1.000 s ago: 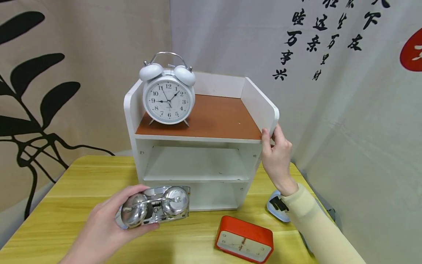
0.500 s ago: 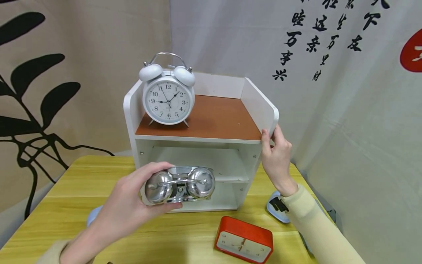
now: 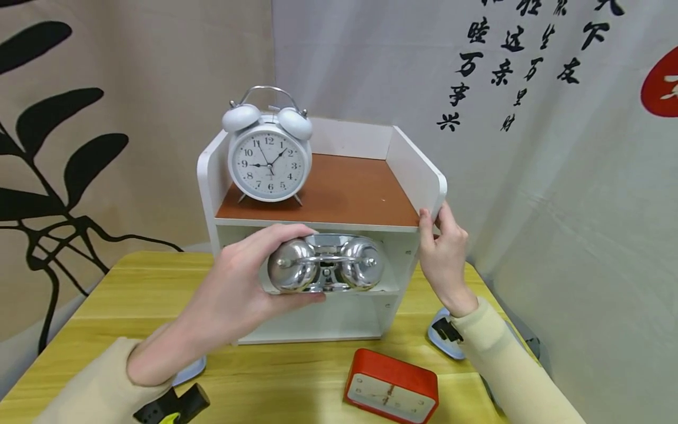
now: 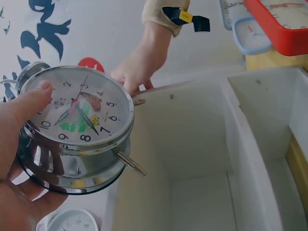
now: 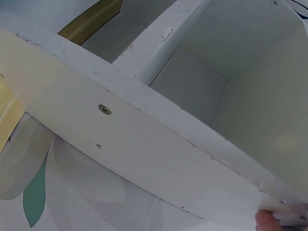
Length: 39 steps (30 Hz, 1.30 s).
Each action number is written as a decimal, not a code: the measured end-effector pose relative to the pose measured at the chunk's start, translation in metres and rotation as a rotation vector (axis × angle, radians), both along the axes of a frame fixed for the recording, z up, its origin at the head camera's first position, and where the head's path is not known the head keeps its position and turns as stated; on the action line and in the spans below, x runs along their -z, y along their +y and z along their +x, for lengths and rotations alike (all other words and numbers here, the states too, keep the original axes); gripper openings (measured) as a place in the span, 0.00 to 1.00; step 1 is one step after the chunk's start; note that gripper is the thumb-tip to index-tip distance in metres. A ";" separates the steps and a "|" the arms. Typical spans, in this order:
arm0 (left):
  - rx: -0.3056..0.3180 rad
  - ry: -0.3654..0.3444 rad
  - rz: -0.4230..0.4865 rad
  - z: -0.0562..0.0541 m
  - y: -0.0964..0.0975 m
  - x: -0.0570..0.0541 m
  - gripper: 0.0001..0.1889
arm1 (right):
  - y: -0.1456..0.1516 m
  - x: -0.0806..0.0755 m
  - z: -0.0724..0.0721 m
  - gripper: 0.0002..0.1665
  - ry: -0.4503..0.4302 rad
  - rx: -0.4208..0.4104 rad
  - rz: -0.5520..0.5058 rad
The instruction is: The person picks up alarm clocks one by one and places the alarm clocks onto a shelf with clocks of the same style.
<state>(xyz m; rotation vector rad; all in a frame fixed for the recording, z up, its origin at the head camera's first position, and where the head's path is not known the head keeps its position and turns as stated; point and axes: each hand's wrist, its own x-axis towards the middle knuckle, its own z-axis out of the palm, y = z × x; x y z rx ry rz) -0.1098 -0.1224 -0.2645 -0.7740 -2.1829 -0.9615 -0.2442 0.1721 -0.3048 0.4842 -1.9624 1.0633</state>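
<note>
My left hand (image 3: pixel 249 277) grips a silver twin-bell alarm clock (image 3: pixel 328 264) in front of the upper compartment of a small white shelf (image 3: pixel 417 171). In the left wrist view the thumb lies over the face of the silver alarm clock (image 4: pixel 103 108) and the fingers pass behind its body; its short metal feet point toward the shelf. My right hand (image 3: pixel 444 253) pinches the front edge of the shelf's right side panel. A white twin-bell alarm clock (image 3: pixel 270 165) stands on the left of the brown top board.
On the wooden table (image 3: pixel 296 394), a red rectangular clock (image 3: pixel 394 383) stands before the shelf. A light blue clock (image 4: pixel 252 36) sits close to the right wrist, and another light blue object (image 3: pixel 192 371) is partly hidden by the left wrist. Curtains (image 3: pixel 339 65) hang behind.
My left hand has carried the silver alarm clock up, forward and to the right, from the shelf's lower front to its upper compartment. The right hand has kept its place on the side panel.
</note>
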 end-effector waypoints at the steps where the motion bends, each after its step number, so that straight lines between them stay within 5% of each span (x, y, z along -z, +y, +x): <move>1: 0.006 -0.002 -0.004 -0.001 0.001 -0.003 0.41 | 0.000 0.000 0.000 0.18 -0.003 -0.003 0.000; 18: 0.055 -0.047 0.048 -0.039 0.034 -0.060 0.39 | -0.001 0.001 0.000 0.16 0.020 0.023 0.011; 25: 0.072 -0.047 0.025 -0.060 0.046 -0.071 0.37 | -0.001 0.000 0.001 0.16 0.019 0.019 0.021; 39: 0.138 -0.176 0.024 -0.091 0.067 -0.087 0.37 | 0.000 -0.002 0.002 0.15 0.008 0.030 0.032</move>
